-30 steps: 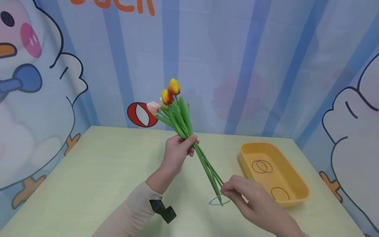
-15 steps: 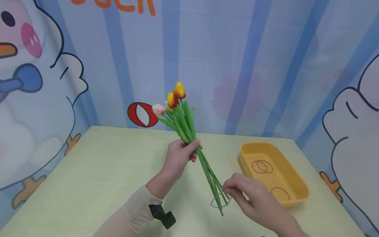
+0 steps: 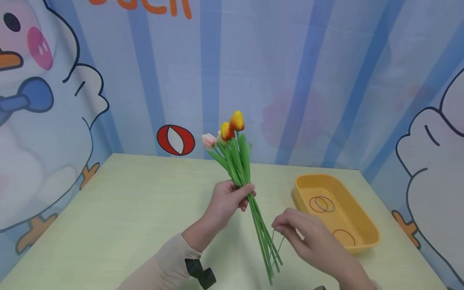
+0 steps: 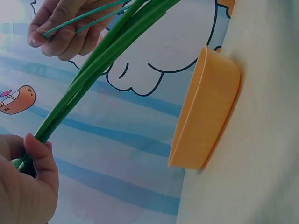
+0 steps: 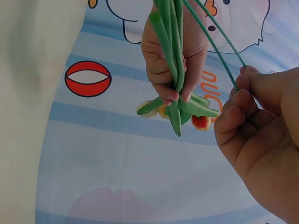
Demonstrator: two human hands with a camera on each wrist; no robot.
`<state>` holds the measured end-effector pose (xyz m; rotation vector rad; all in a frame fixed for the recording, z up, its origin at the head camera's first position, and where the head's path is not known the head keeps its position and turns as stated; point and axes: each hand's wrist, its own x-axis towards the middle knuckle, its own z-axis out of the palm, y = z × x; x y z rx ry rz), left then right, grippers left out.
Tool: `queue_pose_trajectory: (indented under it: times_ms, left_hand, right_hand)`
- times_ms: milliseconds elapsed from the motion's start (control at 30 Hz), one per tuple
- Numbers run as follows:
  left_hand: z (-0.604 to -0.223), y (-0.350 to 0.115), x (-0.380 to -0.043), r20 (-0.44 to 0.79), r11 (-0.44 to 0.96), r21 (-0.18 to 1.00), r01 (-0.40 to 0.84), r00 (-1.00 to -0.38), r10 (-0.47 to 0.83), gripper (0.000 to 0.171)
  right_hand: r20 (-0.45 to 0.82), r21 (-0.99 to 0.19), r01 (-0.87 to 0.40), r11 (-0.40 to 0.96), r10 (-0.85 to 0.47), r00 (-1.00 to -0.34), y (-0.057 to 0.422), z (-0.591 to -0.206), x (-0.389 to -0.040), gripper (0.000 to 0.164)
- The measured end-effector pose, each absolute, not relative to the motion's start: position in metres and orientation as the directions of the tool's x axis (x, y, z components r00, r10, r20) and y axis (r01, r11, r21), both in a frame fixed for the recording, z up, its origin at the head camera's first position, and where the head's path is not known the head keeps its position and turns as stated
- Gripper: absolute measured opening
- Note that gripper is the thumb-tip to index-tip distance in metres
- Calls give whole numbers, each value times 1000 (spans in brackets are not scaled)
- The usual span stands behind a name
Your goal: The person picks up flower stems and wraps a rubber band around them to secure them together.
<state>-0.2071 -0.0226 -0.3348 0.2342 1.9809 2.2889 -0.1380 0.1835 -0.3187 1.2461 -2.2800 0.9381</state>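
Observation:
My left hand (image 3: 230, 199) grips a bunch of artificial tulips (image 3: 240, 161) around the upper stems, below the leaves. The heads, yellow-orange and pale pink, point up and away, while the stem ends (image 3: 266, 249) slant down toward me. Between thumb and fingertips my right hand (image 3: 309, 241) pinches a thin green rubber band (image 5: 213, 47). It is pulled into a long narrow loop that reaches down to the lower stems and overlaps them in the head view. In the left wrist view two strands of the band run from the right fingertips (image 4: 51, 39) toward the stems (image 4: 93, 70).
A yellow plastic tray (image 3: 364, 219) stands on the pale table (image 3: 145, 201) to the right, beyond my right hand. Several rubber bands (image 3: 320, 204) lie inside it. Behind the table hangs a blue striped backdrop (image 3: 239, 60) with cartoon ducks.
The left hand and tulips have moved right and toward me, standing more upright. The stem ends reach lower past the right hand, and the green band has gone from a round loop to a stretched one.

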Motion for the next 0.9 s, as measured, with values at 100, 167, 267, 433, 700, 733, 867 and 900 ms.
queue_pose_trajectory:
  times_ms: [100,167,267,433,700,733,867,900]
  left_hand:
    - [-338,-21,-205,48,-140,990,19,-977,209,24]
    - [-339,-20,-204,50,-137,990,18,-972,228,25]
    - [-340,-18,-200,51,-129,991,19,-966,253,25]
    - [-341,-16,-195,39,-129,992,2,-958,283,25]
    - [-344,-12,-190,27,-128,992,-14,-949,314,24]
    - [-344,-11,-189,23,-125,992,-17,-948,317,24]
    - [-346,-9,-186,9,-111,993,-30,-942,336,23]
    - [-346,-8,-185,7,-108,994,-31,-941,340,23]
  right_hand:
    - [606,-367,-848,382,-593,-530,183,-320,-140,17]
    - [609,-363,-852,378,-596,-524,182,-320,-141,20]
    - [594,-374,-841,390,-595,-540,182,-321,-142,24]
    - [605,-361,-847,391,-593,-531,182,-326,-147,26]
    - [617,-368,-849,379,-584,-528,185,-330,-153,25]
    - [613,-372,-846,381,-584,-533,186,-331,-154,25]
    - [608,-381,-841,384,-581,-541,186,-332,-156,25]
    - [609,-383,-841,383,-580,-541,186,-332,-156,24]
